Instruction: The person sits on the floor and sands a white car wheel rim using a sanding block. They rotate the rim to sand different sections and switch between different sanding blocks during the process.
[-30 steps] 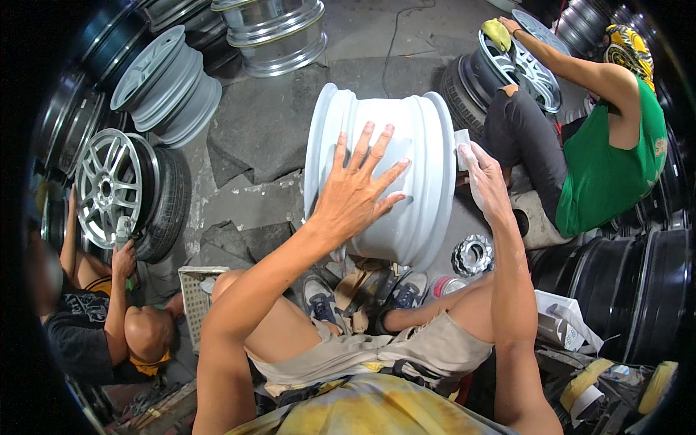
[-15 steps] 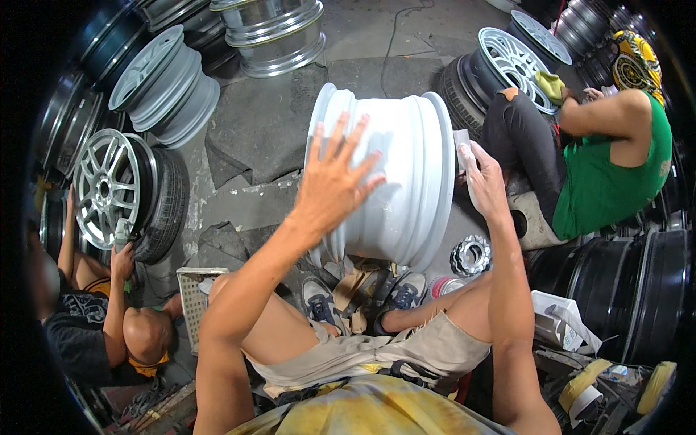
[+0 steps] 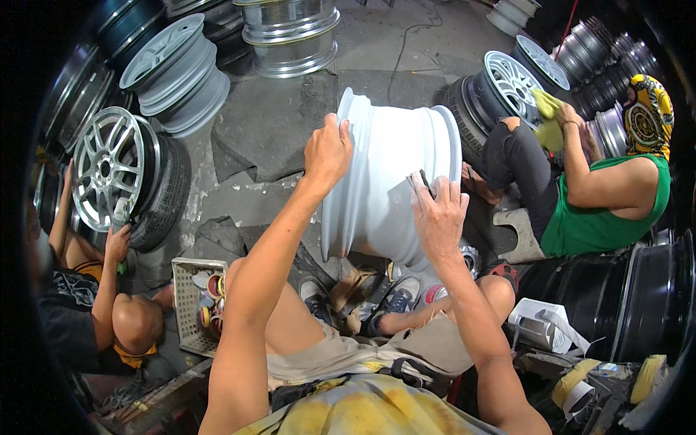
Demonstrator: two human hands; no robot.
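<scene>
A pale grey-white wheel rim [image 3: 391, 167] lies on its side before me, its barrel facing up. My left hand [image 3: 328, 152] is closed round the flange at its left edge, thumb and fingers at the top of the lip. On the right part of the barrel rests my right hand [image 3: 441, 214], whitened with dust. Its fingers press a small dark piece of sandpaper [image 3: 422, 181] to the surface; most of that piece is hidden beneath them.
Beside my left knee stands a cream plastic basket [image 3: 190, 308] of small round items. A co-worker at left handles a silver wheel [image 3: 107, 170]; another in a green top [image 3: 616, 203] holds a yellow-green cloth [image 3: 549, 119]. Black rims [image 3: 602, 297] lie at right.
My left hand has gone from spread over the barrel to gripping the left flange. My right hand has moved from the right edge onto the barrel with the sandpaper. The rim sits slightly turned.
</scene>
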